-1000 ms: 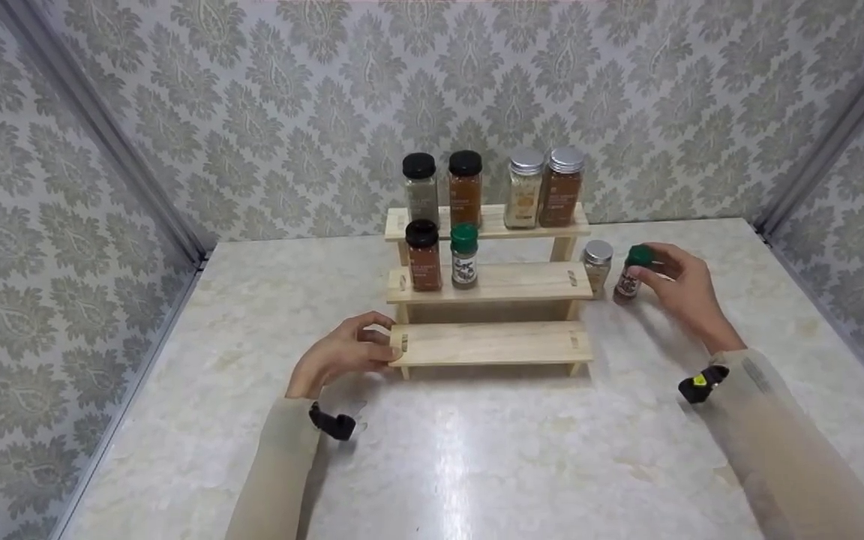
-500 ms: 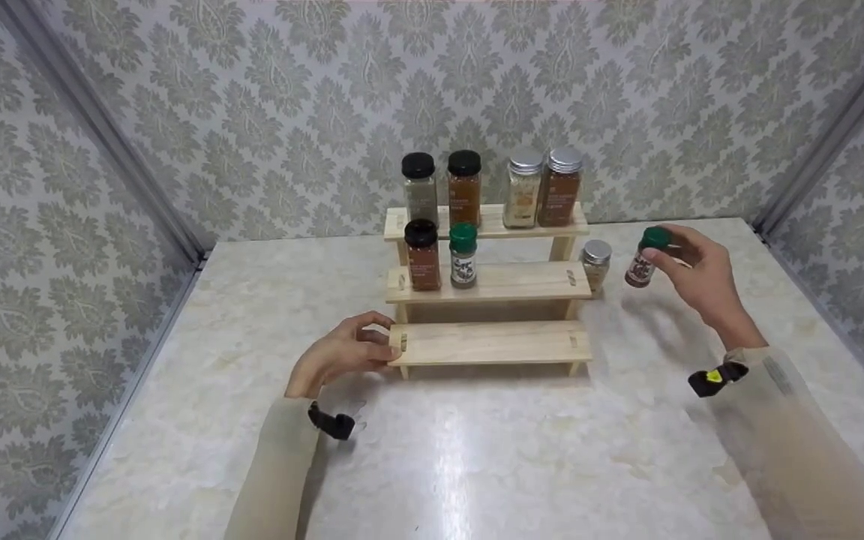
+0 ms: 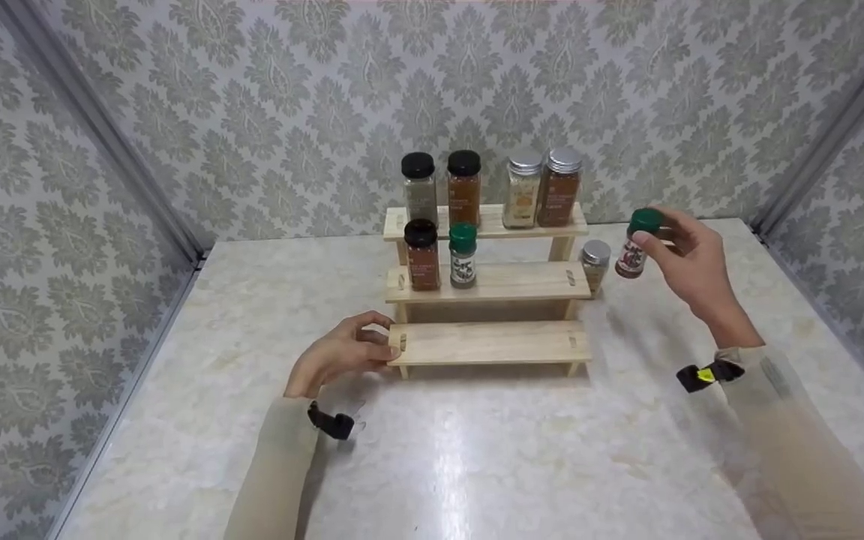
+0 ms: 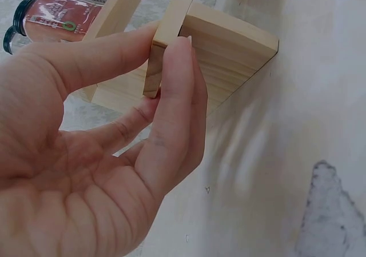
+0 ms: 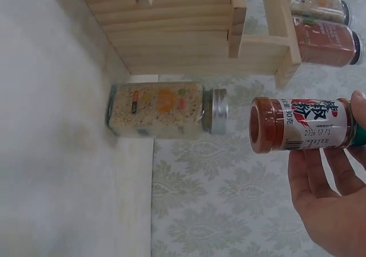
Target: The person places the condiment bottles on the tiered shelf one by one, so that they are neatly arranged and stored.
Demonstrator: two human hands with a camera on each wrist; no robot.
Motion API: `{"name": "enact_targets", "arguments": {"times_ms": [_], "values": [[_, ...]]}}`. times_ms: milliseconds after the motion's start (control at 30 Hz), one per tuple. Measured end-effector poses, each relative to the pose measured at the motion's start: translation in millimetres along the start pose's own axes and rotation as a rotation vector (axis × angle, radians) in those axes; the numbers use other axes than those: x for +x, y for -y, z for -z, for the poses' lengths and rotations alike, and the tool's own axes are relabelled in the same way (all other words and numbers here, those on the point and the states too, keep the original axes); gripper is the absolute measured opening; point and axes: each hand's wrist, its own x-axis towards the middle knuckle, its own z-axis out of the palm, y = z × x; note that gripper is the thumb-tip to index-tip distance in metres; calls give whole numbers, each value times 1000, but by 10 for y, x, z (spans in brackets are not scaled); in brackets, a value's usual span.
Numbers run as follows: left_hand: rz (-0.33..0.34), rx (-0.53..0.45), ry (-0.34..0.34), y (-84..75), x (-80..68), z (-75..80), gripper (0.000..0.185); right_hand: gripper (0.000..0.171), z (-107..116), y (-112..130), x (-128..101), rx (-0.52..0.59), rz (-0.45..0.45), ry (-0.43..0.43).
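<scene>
My right hand [image 3: 694,259] pinches a small green-capped spice jar [image 3: 632,251] with red powder, holding it upright above the table, right of the shelf. In the right wrist view that jar [image 5: 309,124] shows its reddish base and white label. Below and left of it, a silver-capped spice jar [image 3: 595,266] stands on the table beside the shelf. With my left hand [image 3: 342,351] I grip the left end of the lowest step of a three-tier wooden spice rack [image 3: 492,343]; in the left wrist view thumb and fingers pinch the board's end [image 4: 166,37].
Two black-capped jars [image 3: 464,187] and two silver-capped jars [image 3: 559,187] stand on the top tier. On the middle tier are a black-capped jar [image 3: 423,259] and another green-capped jar [image 3: 463,259]. Patterned walls [image 3: 432,90] enclose the back and sides of the table [image 3: 522,457].
My right hand has lifted the green-capped jar from beside the silver-capped jar, first up and right, then slightly back left. The left hand has kept its hold on the rack.
</scene>
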Motion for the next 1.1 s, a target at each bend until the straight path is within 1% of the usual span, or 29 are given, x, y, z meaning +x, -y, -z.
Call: {"name": "enact_targets", "arguments": {"times_ms": [200, 267, 533, 833, 967, 1100], "values": [[-12, -9, 33, 15, 3, 18, 50, 41, -159, 202, -7, 57, 59, 26], [-11, -10, 31, 17, 1, 22, 49, 40, -236, 267, 1, 66, 72, 35], [-16, 5, 8, -12, -12, 7, 48, 42, -597, 491, 56, 157, 57, 88], [-11, 18, 9, -21, -16, -11, 48, 42, -899, 575, 63, 246, 65, 111], [-6, 11, 4, -9, -9, 1, 48, 42, -1001, 575, 57, 237, 74, 135], [-15, -19, 22, -4, -4, 6, 47, 43, -1076, 560, 50, 214, 84, 154]]}}
